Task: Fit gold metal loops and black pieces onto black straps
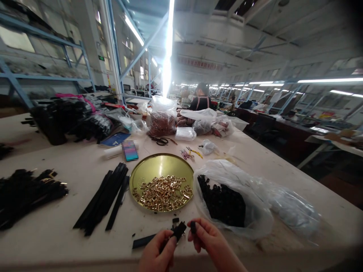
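Note:
At the table's front edge, my left hand [160, 249] is closed around the end of a black strap [143, 241], which runs out to the left beneath it. My right hand [208, 238] pinches a small black loop [193, 227] just to the right of the strap's end, with a narrow gap between. Right behind my hands lies a small dark piece [176, 220]. A round gold tray [159, 162] stands beyond them, heaped with gold metal buckles [164, 192]. To its right, an open clear plastic bag [256, 215] holds many small black loops [222, 204].
Black straps [103, 200] lie left of the tray, with a pile of buckled straps [25, 196] farther left. Behind are scissors [160, 141], yellow-handled pliers [195, 152], a phone [130, 150] and bagged goods [163, 117]. A person [200, 98] sits in the background.

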Demonstrator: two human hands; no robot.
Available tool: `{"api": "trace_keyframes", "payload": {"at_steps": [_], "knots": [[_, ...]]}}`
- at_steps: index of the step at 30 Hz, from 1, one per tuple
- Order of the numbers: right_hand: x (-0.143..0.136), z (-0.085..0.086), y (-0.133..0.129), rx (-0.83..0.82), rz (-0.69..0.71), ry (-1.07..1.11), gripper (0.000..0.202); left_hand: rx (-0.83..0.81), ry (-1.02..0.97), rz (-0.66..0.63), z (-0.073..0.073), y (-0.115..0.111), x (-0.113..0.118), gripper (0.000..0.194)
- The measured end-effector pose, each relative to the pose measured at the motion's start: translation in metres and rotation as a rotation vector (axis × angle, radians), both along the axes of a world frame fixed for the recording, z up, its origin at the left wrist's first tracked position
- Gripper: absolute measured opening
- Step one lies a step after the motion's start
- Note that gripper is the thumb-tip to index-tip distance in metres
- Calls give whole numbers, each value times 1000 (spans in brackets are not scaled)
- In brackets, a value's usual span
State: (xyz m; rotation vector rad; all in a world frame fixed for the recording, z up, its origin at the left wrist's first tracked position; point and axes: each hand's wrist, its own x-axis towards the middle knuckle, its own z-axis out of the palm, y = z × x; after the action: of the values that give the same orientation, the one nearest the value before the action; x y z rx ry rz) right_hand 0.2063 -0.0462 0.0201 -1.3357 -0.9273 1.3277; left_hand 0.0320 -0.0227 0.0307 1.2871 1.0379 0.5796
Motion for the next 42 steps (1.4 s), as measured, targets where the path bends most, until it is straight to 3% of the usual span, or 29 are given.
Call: {"api": "trace_keyframes", "payload": {"at_steps": [4,10,14,17,21,27,31,35,38,42], "knots": [[-34,-3,-8,-111,30,239,45,121,135,9,-4,-1,-6,33],[-32,-9,-15,-134,76,212,44,250,305,-56,-13,-5,-17,26],[-25,-23,-26,-6,87,-84,52,124,243,-146,-15,-6,-14,24],[-24,-27,-31,43,131,-174,51,99,223,-189,-16,-6,-13,19],[-30,-22,-25,12,212,14,53,124,156,-172,-14,-8,-13,23],[-46,-24,-18,-2,-40,254,43,184,21,-171,-9,-15,-11,20],[-56,-29,-23,44,43,248,38,166,12,-91,-13,-17,-11,21],[-56,-34,-23,154,38,60,31,214,33,0,-22,-18,-14,29],[-56,-40,-23,214,1,-225,23,114,-5,62,-28,-20,-18,23],[-60,-40,-28,285,-59,-386,18,-37,-37,-25,-32,-20,-23,25]]}}
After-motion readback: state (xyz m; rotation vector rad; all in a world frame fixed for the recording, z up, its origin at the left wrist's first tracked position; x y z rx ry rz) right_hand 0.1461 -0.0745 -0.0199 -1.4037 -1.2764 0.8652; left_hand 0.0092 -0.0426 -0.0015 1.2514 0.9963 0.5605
